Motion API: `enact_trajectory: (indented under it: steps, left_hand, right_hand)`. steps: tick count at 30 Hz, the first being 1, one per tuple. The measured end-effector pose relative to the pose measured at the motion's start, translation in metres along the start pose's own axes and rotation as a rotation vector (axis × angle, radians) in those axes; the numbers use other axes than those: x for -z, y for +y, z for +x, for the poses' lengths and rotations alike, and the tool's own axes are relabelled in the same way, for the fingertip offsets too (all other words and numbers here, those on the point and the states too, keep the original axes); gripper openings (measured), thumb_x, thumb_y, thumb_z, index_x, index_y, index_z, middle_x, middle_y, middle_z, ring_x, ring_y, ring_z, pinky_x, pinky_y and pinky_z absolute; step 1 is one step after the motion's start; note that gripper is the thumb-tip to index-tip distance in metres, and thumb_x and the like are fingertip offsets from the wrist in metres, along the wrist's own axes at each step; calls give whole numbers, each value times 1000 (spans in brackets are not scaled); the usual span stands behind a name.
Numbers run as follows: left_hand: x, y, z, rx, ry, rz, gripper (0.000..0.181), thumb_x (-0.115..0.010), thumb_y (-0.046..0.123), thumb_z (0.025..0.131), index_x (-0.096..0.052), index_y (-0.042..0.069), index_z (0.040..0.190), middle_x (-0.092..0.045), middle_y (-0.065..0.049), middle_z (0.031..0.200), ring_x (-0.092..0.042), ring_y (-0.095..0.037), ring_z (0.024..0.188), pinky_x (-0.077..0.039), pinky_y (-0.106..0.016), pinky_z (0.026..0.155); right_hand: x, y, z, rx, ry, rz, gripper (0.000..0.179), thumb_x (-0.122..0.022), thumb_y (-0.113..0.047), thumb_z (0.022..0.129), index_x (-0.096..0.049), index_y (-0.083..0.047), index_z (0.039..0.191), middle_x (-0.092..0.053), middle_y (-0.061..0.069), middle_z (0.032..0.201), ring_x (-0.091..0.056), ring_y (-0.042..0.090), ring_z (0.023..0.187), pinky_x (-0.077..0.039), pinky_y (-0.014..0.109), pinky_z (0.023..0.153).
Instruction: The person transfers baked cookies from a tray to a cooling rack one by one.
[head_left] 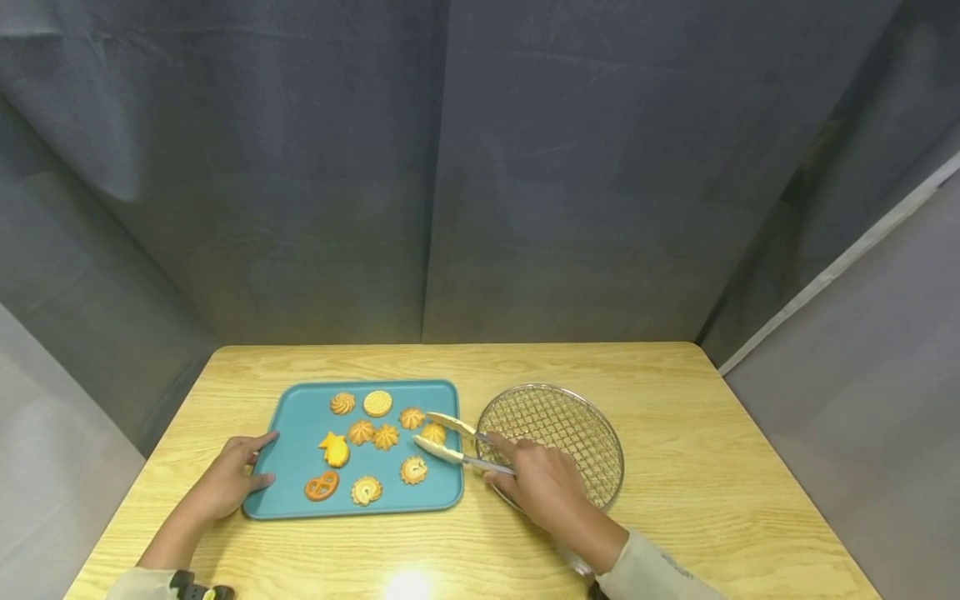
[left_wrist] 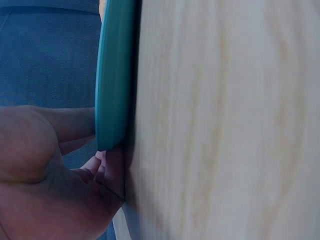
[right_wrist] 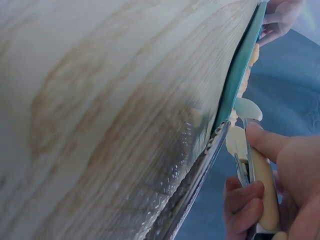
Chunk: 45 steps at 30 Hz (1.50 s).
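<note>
- Right hand (head_left: 546, 487) pinches the tongs (head_left: 438, 450); their tips stand apart, one on each side of the rightmost star-shaped biscuit (head_left: 433, 432). I cannot tell whether either tip touches it.
- Left hand (head_left: 228, 479) grips the left end of the blue tray (head_left: 300, 417), thumb and fingers at the rim.
- Risk, my judgement: squeezing too hard could crumble that biscuit; too light or off-centre, and its ridges could let it slip.
- The upper tip lies near a neighbouring star biscuit (head_left: 412, 417); a leftward nudge could shove it along.
- An uneven pull or lift by the left hand could slide everything loose on the tray.
- The right hand hangs over the wire rack (head_left: 592, 450), just beside the tray; a low wrist could, I reckon, catch the rim and shift it.
- Tray, lying on the bench (head_left: 675, 400), carries the pinch target near its right edge, plus a swirl biscuit (head_left: 342, 403), a round yellow biscuit (head_left: 377, 403), more star biscuits, a tulip-shaped biscuit (head_left: 334, 449), a pretzel (head_left: 321, 486) and two frilled biscuits (head_left: 366, 491) along the near side.
- Rack: round, metal mesh; I see bare mesh at its right, the left part hidden by hand.
</note>
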<state>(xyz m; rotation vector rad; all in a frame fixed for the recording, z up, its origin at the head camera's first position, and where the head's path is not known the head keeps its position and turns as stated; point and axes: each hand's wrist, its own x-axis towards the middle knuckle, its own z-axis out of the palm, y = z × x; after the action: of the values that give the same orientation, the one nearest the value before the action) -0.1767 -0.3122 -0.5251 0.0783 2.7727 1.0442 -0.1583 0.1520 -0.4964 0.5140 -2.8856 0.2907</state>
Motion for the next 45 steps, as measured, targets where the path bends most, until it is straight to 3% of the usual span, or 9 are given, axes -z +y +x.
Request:
enact_trajectory:
  steps: [6,17,25,36,45]
  left_hand:
    - [-1,-1,-1,1,-1,1,69,-69,-2,94,-36,-10,154,-35,-35,141,-48,-48,120,-51,-56,93]
    - [-1,-2,0,1,-5,5,69,-69,-1,94,-36,-10,154,-36,-35,141,-49,-48,120,-51,-58,95]
    - [0,-1,1,-3,-5,7,69,-69,0,94,-36,-10,154,-36,-35,141,-49,-48,120,-51,-58,95]
    - [1,2,0,-6,-1,10,69,-69,-1,94,-36,-11,153,-38,-36,139,-51,-47,118,-54,-49,90]
    - [-1,1,0,8,1,12,69,-69,-1,94,-36,-10,154,-38,-35,139,-49,-48,120,-53,-55,93]
  right_hand:
    - [3,2,0,-14,-8,10,60,-77,-54,87,-64,-32,141,-63,-4,76,-40,7,48,-35,23,42]
    - [7,7,-2,-45,-18,12,63,-75,-57,87,-63,-33,143,-67,-2,79,-39,8,46,-35,22,41]
    - [10,12,-4,-64,-24,19,64,-77,-54,86,-62,-33,144,-58,-7,72,-39,8,47,-35,23,41]
    - [14,21,-6,-65,20,26,64,-80,-54,83,-63,-35,142,-69,-1,82,-44,8,51,-39,25,45]
    - [17,30,-10,-88,16,14,64,-81,-53,84,-63,-32,142,-68,0,80,-41,9,47,-38,26,43]
